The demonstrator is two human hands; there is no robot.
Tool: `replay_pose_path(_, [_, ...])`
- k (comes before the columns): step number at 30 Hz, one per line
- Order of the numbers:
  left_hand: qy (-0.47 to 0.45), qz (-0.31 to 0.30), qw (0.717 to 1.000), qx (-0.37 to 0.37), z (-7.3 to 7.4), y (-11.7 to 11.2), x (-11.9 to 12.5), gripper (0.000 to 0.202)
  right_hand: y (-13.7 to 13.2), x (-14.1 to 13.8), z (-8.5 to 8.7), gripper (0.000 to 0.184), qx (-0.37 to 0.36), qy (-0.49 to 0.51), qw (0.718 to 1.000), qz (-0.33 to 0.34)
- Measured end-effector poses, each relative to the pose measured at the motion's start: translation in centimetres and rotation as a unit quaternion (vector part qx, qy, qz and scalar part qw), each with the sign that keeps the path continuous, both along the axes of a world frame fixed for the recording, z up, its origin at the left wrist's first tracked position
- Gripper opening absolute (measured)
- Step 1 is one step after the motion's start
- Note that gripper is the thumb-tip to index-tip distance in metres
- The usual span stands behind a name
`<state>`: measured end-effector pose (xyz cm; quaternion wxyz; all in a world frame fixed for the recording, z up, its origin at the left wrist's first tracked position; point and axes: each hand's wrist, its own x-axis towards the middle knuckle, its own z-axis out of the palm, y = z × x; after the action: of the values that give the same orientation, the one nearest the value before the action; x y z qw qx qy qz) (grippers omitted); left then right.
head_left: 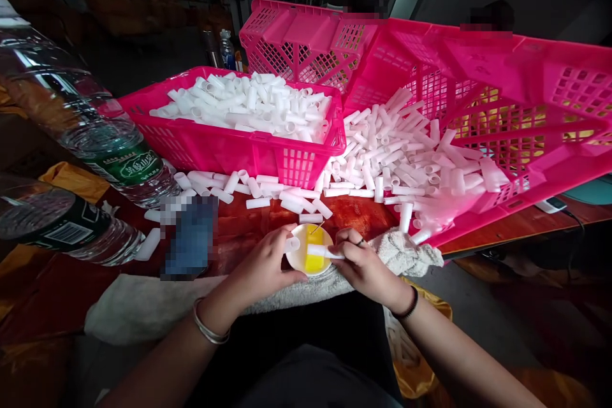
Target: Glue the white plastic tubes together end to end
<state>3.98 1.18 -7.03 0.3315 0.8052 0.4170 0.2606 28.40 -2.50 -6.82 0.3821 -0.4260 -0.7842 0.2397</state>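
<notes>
A small white bowl [306,266] with yellow liquid sits on a white towel [143,306] at the table's near edge. My left hand [265,264] is closed on a short white tube [292,244] at the bowl's left rim. My right hand [364,262] is closed on another white tube [321,251], held level over the yellow liquid. A thin stick [316,227] leans on the bowl's far rim.
A pink basket [229,150] full of white tubes stands behind the bowl. A tipped pink crate [526,159] spills more tubes at the right. Another pink crate [306,38] is at the back. Two water bottles [90,127] lie at the left. A phone [549,205] is at the right.
</notes>
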Motion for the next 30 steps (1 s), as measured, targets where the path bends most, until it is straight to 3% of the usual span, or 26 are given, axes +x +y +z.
replay_pose_path(4, [0.007,0.002,1.000,-0.011,0.0,0.1,0.0,0.078,-0.4,-0.2,0.3,0.015,-0.085,0.061,0.994,-0.011])
replay_pose_path(10, [0.013,0.000,1.000,-0.022,0.1,0.1,0.0,0.080,-1.3,-0.7,0.6,0.009,-0.012,-0.005,1.000,0.000])
replay_pose_path(15, [0.017,-0.002,0.999,-0.026,0.2,0.0,0.0,0.078,-1.9,-1.2,0.5,0.017,-0.104,0.046,0.991,-0.065])
replay_pose_path(20, [0.017,-0.003,0.999,-0.028,0.1,0.0,-0.2,0.080,-1.9,-1.2,0.5,0.012,0.005,-0.008,0.999,-0.036])
replay_pose_path(25, [0.027,-0.006,0.999,-0.026,0.0,0.2,-0.1,0.080,-1.9,-0.8,0.2,0.029,-0.047,0.025,0.998,-0.034])
replay_pose_path(30, [0.057,-0.013,0.998,-0.014,0.3,0.5,0.0,0.081,-1.6,-0.2,-0.5,0.023,0.142,-0.086,0.985,0.036])
